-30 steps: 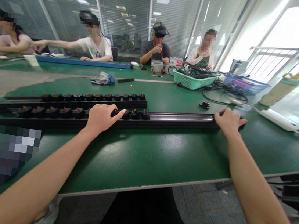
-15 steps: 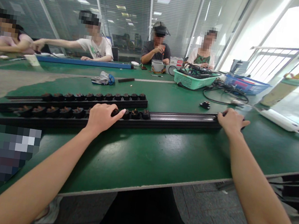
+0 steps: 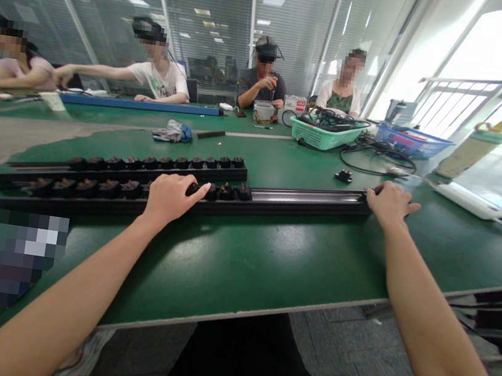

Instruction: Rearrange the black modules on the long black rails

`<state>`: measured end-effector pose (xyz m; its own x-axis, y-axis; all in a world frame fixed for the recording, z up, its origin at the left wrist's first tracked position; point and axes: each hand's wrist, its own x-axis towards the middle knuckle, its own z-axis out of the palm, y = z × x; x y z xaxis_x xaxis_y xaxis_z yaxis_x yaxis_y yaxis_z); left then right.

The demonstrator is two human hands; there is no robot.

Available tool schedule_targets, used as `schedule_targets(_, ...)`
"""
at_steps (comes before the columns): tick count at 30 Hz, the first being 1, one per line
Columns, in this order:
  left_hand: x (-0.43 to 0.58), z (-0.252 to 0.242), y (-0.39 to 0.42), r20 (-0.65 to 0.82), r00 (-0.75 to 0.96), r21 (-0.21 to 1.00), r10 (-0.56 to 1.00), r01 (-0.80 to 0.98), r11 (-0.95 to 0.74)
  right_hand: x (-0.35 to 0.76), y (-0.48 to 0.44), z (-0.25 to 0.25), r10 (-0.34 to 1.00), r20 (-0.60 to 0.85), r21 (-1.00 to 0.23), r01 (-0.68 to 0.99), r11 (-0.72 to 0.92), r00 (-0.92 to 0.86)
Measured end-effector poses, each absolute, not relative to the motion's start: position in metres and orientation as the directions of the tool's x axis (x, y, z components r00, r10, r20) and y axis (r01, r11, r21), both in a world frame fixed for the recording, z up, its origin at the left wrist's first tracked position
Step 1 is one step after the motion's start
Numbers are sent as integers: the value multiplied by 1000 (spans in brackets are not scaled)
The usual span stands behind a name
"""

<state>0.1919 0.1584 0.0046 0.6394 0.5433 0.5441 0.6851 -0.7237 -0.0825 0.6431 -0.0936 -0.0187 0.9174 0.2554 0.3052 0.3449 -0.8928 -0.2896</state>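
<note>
A long black power strip housing (image 3: 304, 207) lies open side up on the table, with its bright inner channel bare toward the right. Black socket modules (image 3: 109, 187) line its left part, metal contacts showing on top. My left hand (image 3: 172, 198) is closed over the row near the middle, its fingers curled round a module and the thumb along the near side. At the right end, my right hand (image 3: 389, 205) grips the housing, with some fingers hidden behind it. Behind, a second housing (image 3: 178, 173) also carries a row of modules. One loose socket module (image 3: 343, 175) sits beyond the right end.
Farther back are a crumpled glove (image 3: 173, 132), a green basket (image 3: 323, 137) full of cables, and a blue basket (image 3: 413, 143). A white power strip (image 3: 471, 201) and a bottle (image 3: 472, 149) stand at the right. Several people sit across the green table (image 3: 240, 261).
Both hands keep their places on the housing. The view shifts very slightly; nothing on my side of the table has visibly moved.
</note>
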Motion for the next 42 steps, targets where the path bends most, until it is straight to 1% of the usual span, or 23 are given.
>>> schedule_targets(3,191,4,159,548,640,-85,539,683,-725,642,-96,-18,240,316,-297,336,-894,918)
schedule_targets(7,191,3,160,547,639,-83,541,684,-725,647,-99,-21,183,315,-305,282,-909,931)
schedule_targets(13,190,3,161,552,638,-74,538,679,-730,651,-100,-23,154,312,-330,259,-908,938)
schedule_targets(18,190,2,162,557,637,-66,533,674,-736,658,-106,-25,52,377,-375,203,-904,925)
schedule_targets(23,190,2,161,551,637,-76,539,681,-728,664,-110,-28,78,377,-350,220,-911,923)
schedule_targets(28,190,3,160,552,640,-80,535,679,-730,665,-110,-27,83,311,-350,196,-916,947)
schedule_targets(36,190,5,158,533,640,-53,554,679,-732,670,-108,-29,109,182,-309,162,-937,977)
schedule_targets(39,190,5,158,537,642,-62,548,677,-733,670,-107,-30,105,215,-332,174,-927,971)
schedule_targets(42,190,4,159,540,640,-62,546,677,-733,666,-106,-29,96,333,-357,220,-908,938)
